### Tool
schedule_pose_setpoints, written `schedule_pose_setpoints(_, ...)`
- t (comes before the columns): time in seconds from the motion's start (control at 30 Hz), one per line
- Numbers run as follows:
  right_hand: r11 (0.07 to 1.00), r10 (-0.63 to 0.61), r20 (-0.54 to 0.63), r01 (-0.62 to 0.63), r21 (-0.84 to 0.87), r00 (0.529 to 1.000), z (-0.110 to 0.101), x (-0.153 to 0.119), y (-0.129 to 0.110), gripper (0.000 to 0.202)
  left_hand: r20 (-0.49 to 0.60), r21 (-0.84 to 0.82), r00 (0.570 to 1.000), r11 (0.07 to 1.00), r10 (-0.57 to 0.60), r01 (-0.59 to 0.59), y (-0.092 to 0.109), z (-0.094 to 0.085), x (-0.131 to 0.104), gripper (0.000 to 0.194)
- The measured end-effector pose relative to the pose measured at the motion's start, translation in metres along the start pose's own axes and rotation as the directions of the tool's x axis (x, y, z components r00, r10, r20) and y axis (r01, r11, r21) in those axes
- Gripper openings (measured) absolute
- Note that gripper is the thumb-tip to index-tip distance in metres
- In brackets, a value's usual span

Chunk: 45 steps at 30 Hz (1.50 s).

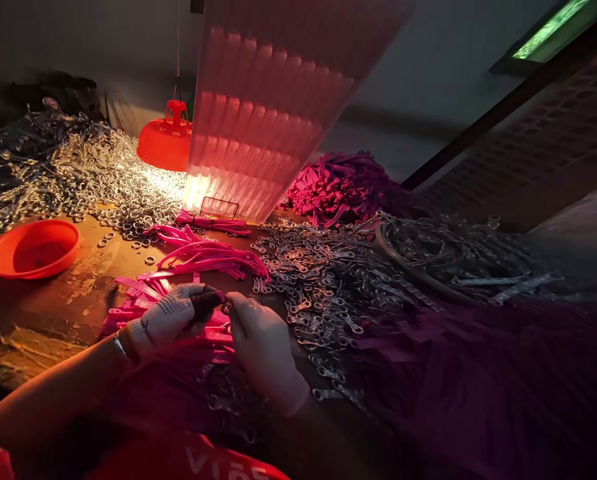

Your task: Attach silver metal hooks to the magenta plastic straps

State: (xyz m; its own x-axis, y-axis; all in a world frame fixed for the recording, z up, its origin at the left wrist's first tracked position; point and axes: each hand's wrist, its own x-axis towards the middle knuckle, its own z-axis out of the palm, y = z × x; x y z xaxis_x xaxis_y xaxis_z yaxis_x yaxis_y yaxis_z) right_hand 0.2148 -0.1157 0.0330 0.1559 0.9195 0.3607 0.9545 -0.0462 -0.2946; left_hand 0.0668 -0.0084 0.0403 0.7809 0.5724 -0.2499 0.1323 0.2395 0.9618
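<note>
My left hand point(178, 312), in a white dotted glove with dark fingertips, is closed on the end of a magenta strap point(220, 297). Close against it, my right hand point(261, 343) is bare and pinches at the same spot; a small metal piece seems to be between the fingertips, too small to make out fully. Beneath and behind the hands lie more magenta straps point(213, 257). Metal clasps point(328, 267) are heaped just right of my right hand.
A red bowl point(33, 250) stands at the left, before a large pile of metal rings point(93, 160). A lit red lamp point(164, 143) hangs beside a ribbed translucent panel point(263, 107). Behind it is a magenta strap heap point(343, 183); a round basket point(403, 263) of metal pieces stands right.
</note>
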Motion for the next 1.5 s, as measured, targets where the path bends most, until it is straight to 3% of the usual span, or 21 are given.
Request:
schedule_pose_setpoints(0.13, 0.937, -0.096, 0.045, 0.105, -0.334, 0.994, -0.004, -0.006, -0.007, 0.025, -0.02, 0.317, 0.992, 0.942, 0.127, -0.114, -0.006, 0.006, -0.006, 0.026)
schedule_pose_setpoints(0.23, 0.895, -0.176, 0.07, 0.189, -0.405, 0.982, -0.002, -0.012, -0.005, 0.024, 0.044, 0.635, 0.96, 0.734, 0.275, -0.24, -0.01, 0.005, -0.004, 0.018)
schedule_pose_setpoints(0.3, 0.904, -0.166, 0.059, 0.176, -0.389, 0.984, 0.001, -0.015, -0.003, 0.023, 0.133, 0.721, 0.952, 0.632, 0.277, -0.285, -0.014, 0.003, -0.002, 0.016)
schedule_pose_setpoints(0.4, 0.946, -0.054, 0.054, 0.069, -0.316, 0.997, 0.001, -0.016, -0.004, 0.025, 0.194, 0.676, 0.955, 0.674, 0.226, -0.297, -0.022, 0.002, 0.0, 0.017)
schedule_pose_setpoints(0.53, 0.992, 0.028, 0.201, -0.002, -0.129, 0.979, -0.012, -0.012, -0.009, 0.04, 0.053, 0.514, 0.982, 0.838, 0.183, -0.184, -0.026, 0.005, -0.008, 0.02)
schedule_pose_setpoints(0.63, 0.994, 0.065, 0.297, -0.036, -0.103, 0.953, -0.018, -0.008, -0.009, 0.04, 0.01, 0.445, 0.995, 0.89, 0.103, -0.097, -0.025, 0.01, -0.014, 0.025)
schedule_pose_setpoints(0.73, 0.986, 0.061, 0.305, -0.01, -0.164, 0.95, -0.01, -0.01, -0.005, 0.022, 0.02, 0.481, 0.991, 0.868, 0.13, -0.123, -0.025, 0.014, -0.015, 0.025)
schedule_pose_setpoints(0.9, 0.959, -0.165, 0.242, 0.213, -0.187, 0.956, 0.012, -0.019, 0.001, 0.013, 0.063, 0.611, 0.981, 0.77, 0.183, -0.183, -0.021, 0.01, -0.012, 0.021)
schedule_pose_setpoints(0.97, 0.95, -0.215, 0.195, 0.251, -0.188, 0.957, 0.015, -0.023, -0.001, 0.015, 0.129, 0.642, 0.977, 0.736, 0.171, -0.214, -0.015, 0.001, -0.013, 0.02)
schedule_pose_setpoints(1.07, 0.959, -0.194, 0.146, 0.219, -0.18, 0.97, 0.007, -0.026, -0.005, 0.026, 0.212, 0.688, 0.97, 0.687, 0.117, -0.233, 0.0, -0.021, -0.017, 0.02)
schedule_pose_setpoints(1.13, 0.976, -0.167, 0.164, 0.186, -0.112, 0.972, -0.005, -0.026, 0.0, 0.037, 0.095, 0.711, 0.984, 0.681, 0.149, -0.172, 0.012, -0.037, -0.02, 0.018)
schedule_pose_setpoints(1.2, 0.987, -0.155, 0.196, 0.16, -0.013, 0.968, -0.016, -0.022, 0.019, 0.041, -0.117, 0.655, 0.973, 0.752, 0.198, -0.074, 0.02, -0.046, -0.023, 0.021)
schedule_pose_setpoints(1.27, 0.995, -0.091, 0.236, 0.098, -0.019, 0.968, -0.022, -0.013, 0.051, 0.036, -0.239, 0.437, 0.96, 0.899, 0.144, -0.026, 0.022, -0.047, -0.025, 0.033)
schedule_pose_setpoints(1.3, 0.994, -0.01, 0.266, 0.04, -0.106, 0.964, -0.022, -0.008, 0.071, 0.031, -0.232, 0.277, 0.969, 0.961, 0.086, -0.018, 0.02, -0.044, -0.025, 0.039)
schedule_pose_setpoints(1.37, 0.923, 0.196, 0.371, -0.043, -0.383, 0.908, -0.015, 0.002, 0.108, 0.022, -0.116, -0.058, 0.993, 0.998, -0.015, 0.008, 0.011, -0.035, -0.023, 0.05)
schedule_pose_setpoints(1.43, 0.86, 0.303, 0.378, -0.08, -0.504, 0.875, -0.002, 0.009, 0.138, 0.02, 0.008, -0.288, 0.998, 0.956, -0.06, 0.06, 0.0, -0.025, -0.018, 0.056)
schedule_pose_setpoints(1.5, 0.834, 0.344, 0.374, -0.097, -0.542, 0.861, 0.01, 0.012, 0.156, 0.023, 0.116, -0.409, 0.99, 0.905, -0.077, 0.118, -0.011, -0.017, -0.012, 0.061)
